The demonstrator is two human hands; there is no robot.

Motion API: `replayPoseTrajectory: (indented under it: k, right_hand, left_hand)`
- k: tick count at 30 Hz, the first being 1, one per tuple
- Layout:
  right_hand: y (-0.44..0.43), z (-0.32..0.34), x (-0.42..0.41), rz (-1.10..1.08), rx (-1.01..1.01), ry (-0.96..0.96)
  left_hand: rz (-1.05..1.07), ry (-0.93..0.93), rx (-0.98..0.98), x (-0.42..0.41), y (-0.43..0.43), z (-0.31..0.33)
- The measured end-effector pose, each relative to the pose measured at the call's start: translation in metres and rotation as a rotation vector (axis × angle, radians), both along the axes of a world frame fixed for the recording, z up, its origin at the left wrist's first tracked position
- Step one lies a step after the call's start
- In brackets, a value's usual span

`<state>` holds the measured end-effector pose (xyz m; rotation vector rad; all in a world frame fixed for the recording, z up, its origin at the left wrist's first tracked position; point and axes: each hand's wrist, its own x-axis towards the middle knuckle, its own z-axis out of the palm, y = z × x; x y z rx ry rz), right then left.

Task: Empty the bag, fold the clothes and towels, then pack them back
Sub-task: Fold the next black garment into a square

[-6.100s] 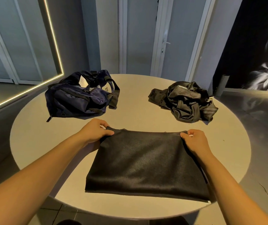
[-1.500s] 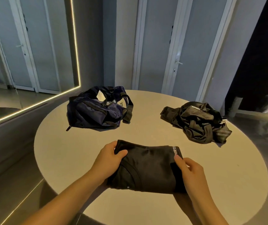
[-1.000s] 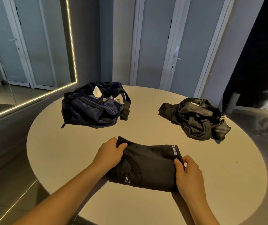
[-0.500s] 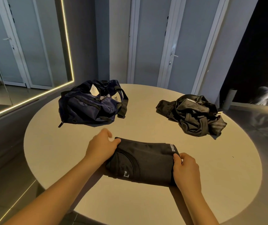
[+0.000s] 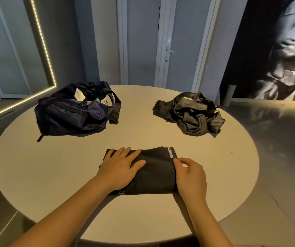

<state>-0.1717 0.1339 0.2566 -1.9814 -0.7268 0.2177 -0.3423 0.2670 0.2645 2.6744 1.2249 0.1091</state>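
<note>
A folded black garment (image 5: 154, 172) with white lettering on its right edge lies on the round table (image 5: 53, 166) in front of me. My left hand (image 5: 120, 167) rests flat on its left half, fingers spread. My right hand (image 5: 190, 175) sits at its right edge with curled fingers touching the fabric. A dark navy bag (image 5: 73, 110) lies open at the back left. A crumpled heap of black clothes (image 5: 190, 114) sits at the back right.
The table's rim runs close to my body. A mirror with a lit edge (image 5: 43, 43) stands at the left, doors (image 5: 168, 41) behind the table, and a dark wall picture (image 5: 277, 50) at the right.
The wide flat garment has been folded into a small packet. In the last half second my left hand let go of its left edge and laid flat on top.
</note>
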Motion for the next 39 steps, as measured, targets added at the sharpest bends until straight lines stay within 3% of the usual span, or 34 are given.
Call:
replayPoseTrajectory:
  k: [4,8,9,11,14,16,18,22,28,35,39]
  right_hand:
    - [-0.005,0.008,-0.001,-0.011,-0.177,-0.121]
    - [-0.012,0.018,0.000,0.024,-0.463,-0.362]
    - [-0.013,0.020,0.000,0.012,-0.468,-0.441]
    - [-0.015,0.023,0.000,0.064,-0.296,-0.589]
    - [-0.008,0.026,-0.002,0.440,-0.090,-0.739]
    - [-0.003,0.024,-0.005,0.660,-0.164,-0.693]
    - [-0.004,0.017,-0.005,0.742,-0.263,-0.612]
    - [-0.010,0.006,-0.009,0.674,-0.379,-0.499]
    - [-0.015,-0.003,-0.025,0.579,-0.364,-0.500]
    - [-0.022,-0.009,-0.032,0.539,-0.303,-0.496]
    - [-0.025,-0.009,-0.034,0.528,-0.299,-0.485]
  left_hand:
    - [-0.004,-0.013,0.016,0.000,-0.004,-0.002]
    - [-0.018,-0.031,0.048,-0.006,-0.014,-0.005]
    - [-0.017,-0.034,0.057,-0.007,-0.016,-0.006]
    - [-0.021,-0.033,0.065,-0.007,-0.020,-0.006]
    - [-0.071,-0.030,0.079,-0.010,-0.024,-0.005]
    - [-0.109,-0.026,0.070,-0.014,-0.026,-0.003]
    - [-0.115,-0.027,0.057,-0.021,-0.026,-0.002]
    - [0.094,-0.106,0.024,-0.040,-0.019,-0.005]
    - [0.375,-0.311,-0.019,-0.052,-0.010,0.003]
    - [0.500,-0.305,-0.355,-0.039,0.007,0.025]
    - [0.511,-0.398,-0.528,-0.039,0.011,0.032]
